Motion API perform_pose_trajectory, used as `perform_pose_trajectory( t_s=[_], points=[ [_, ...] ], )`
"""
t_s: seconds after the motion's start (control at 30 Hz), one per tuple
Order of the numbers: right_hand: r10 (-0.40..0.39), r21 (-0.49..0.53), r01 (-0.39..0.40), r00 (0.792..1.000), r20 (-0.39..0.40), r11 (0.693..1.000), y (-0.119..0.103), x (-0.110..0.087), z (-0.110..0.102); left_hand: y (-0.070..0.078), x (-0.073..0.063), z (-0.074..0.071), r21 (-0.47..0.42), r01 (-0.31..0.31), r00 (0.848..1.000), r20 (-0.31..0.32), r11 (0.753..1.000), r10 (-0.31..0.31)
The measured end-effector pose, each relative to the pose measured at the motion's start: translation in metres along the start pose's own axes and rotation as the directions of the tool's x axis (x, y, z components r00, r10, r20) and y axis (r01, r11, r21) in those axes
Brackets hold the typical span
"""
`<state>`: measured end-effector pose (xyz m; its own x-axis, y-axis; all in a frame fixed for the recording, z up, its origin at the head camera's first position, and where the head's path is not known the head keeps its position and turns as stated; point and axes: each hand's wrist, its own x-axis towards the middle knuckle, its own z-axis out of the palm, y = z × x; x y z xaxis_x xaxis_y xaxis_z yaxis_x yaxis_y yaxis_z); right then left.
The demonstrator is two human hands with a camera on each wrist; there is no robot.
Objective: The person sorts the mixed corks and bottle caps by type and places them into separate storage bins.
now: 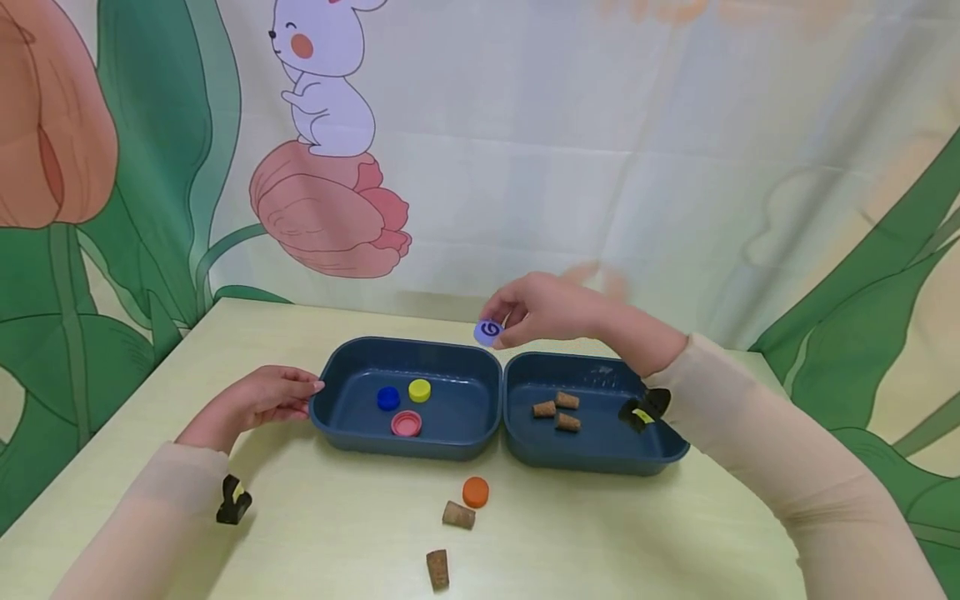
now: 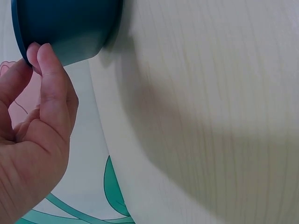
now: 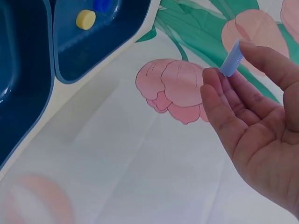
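A light purple bottle cap point(image 1: 488, 332) with a dark letter on top is pinched between the thumb and fingers of my right hand point(image 1: 551, 308), above the back rims where two trays meet. The right wrist view shows the cap's ridged side point(image 3: 231, 60). My left hand point(image 1: 273, 394) grips the left end of the left blue tray point(image 1: 408, 446), thumb and fingertips at its rim, as the left wrist view also shows. Inside that tray lie a blue cap point(image 1: 387, 398), a yellow cap point(image 1: 419, 390) and a pink cap point(image 1: 407, 423).
The right blue tray point(image 1: 592, 458) stands beside the left one and holds three corks point(image 1: 567, 422). In front of the trays, an orange cap point(image 1: 476, 492), a cork point(image 1: 458, 515) and another cork point(image 1: 438, 570) lie on the table point(image 1: 315, 517). A printed curtain point(image 1: 525, 183) hangs behind.
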<state>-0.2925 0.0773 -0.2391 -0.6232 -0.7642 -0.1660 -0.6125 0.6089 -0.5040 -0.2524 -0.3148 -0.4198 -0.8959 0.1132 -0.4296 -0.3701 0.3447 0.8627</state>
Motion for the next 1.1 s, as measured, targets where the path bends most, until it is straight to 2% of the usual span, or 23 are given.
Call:
perform_pose_trajectory(
  t_s=[0.43,0.93,1.1],
  points=[
    [0.043,-0.046,-0.041,0.999,0.025,0.998,0.011,0.025,-0.011,0.004,-0.002,0.001,0.004,0.000,1.000,-0.004,1.000,0.000],
    [0.065,-0.144,-0.050,0.992,0.105,0.988,0.018,0.068,-0.001,0.002,-0.002,0.001,-0.003,-0.001,1.000,0.001,1.000,0.001],
    [0.102,-0.162,-0.081,0.987,0.124,0.983,0.017,0.085,0.009,0.001,-0.001,0.001,-0.003,0.003,1.000,0.001,1.000,-0.003]
  ],
)
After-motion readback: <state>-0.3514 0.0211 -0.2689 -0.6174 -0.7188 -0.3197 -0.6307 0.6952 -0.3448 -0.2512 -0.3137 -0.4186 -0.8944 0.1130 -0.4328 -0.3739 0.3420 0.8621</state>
